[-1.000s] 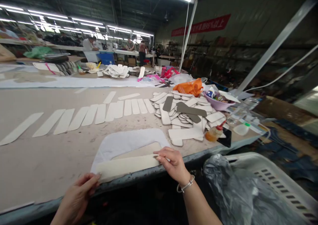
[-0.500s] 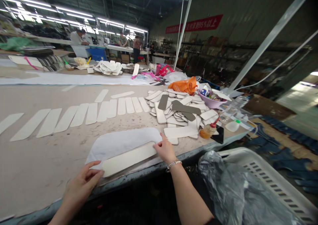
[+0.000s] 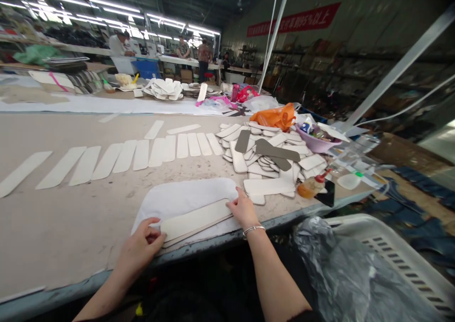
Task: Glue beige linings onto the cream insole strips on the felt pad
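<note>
On white cloth (image 3: 185, 194): cream strip (image 3: 195, 217), w/ L hand (image 3: 140, 246) & R hand (image 3: 245, 210) at opp. ends, thumbs apart from forefingers; can't tell if gripping. Might skew on cloth if pushed unevenly.

Orange plastic bag (image 3: 275, 117) on desk (image 3: 64, 227), just beside lilac basin (image 3: 315, 144) of assorted items (image 3: 321, 133). White slotted basket (image 3: 391, 242) by desk edge, containing crumpled grey plastic (image 3: 359, 277). Red banner (image 3: 307, 20) on wall (image 3: 369, 9). Blue bin (image 3: 147, 69) and strip lights (image 3: 115, 6) in background.

Ceiling tubes (image 3: 114, 5) glare; wall (image 3: 366, 21) dim; edges stretched.
</note>
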Motion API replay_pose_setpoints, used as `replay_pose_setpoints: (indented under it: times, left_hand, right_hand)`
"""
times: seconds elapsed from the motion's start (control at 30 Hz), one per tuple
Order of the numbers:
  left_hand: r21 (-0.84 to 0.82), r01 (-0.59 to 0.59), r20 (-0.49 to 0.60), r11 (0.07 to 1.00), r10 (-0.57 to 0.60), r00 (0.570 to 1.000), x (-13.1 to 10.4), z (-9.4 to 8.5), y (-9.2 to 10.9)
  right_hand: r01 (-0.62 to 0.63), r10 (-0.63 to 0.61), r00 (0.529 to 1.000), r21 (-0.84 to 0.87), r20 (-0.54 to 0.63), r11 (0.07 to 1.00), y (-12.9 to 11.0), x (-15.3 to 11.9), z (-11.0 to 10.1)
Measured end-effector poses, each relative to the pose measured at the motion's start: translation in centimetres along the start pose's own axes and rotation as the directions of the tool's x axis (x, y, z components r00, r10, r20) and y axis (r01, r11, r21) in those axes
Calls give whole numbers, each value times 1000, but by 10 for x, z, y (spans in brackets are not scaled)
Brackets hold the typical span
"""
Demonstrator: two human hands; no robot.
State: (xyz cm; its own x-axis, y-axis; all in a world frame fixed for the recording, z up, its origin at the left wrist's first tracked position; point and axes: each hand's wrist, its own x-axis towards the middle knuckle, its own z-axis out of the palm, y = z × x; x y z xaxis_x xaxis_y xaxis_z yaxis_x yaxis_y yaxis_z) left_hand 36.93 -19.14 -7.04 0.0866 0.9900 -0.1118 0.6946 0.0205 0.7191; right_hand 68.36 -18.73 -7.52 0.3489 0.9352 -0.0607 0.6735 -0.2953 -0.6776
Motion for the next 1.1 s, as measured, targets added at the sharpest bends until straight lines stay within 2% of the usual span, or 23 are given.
replay_pose_setpoints:
  times: [0.13,0.23,0.33,0.4,0.5,0.57,0.73,0.83,1.1]
  left_hand:
    - [6,-25,22,1000,25,999,-4,1,0]
    - [89,-68,26,994,66,997,-10,-2,0]
    - [221,-172,-42,960,185,982,-17,-5,-8]
    - [273,-325,-66,905,355,932,-21,-6,-16]
    - [267,-576,-4,772,599,801,-22,-4,-29]
    - [246,-657,50,713,667,743,-20,-3,-33]
    - [234,-719,61,655,728,683,-14,-4,-35]
    - [219,-728,49,650,738,673,-14,-3,-39]
    - [204,-689,30,695,700,714,-16,1,-40]
  right_hand:
    - [7,-7,1000,-39,3,999,1,2,1]
    - [25,-24,1000,-50,12,998,2,1,1]
    - [30,-30,1000,-65,10,997,2,1,0]
    - [30,-29,999,-75,12,997,2,0,1]
    - [37,-36,999,-76,13,996,2,0,1]
    - [39,-38,999,-73,17,997,1,-1,0]
    - [48,-47,999,-71,10,996,0,-2,-1]
    - [40,-40,999,-64,9,997,1,-2,0]
    - [35,-34,999,-52,19,998,3,-1,1]
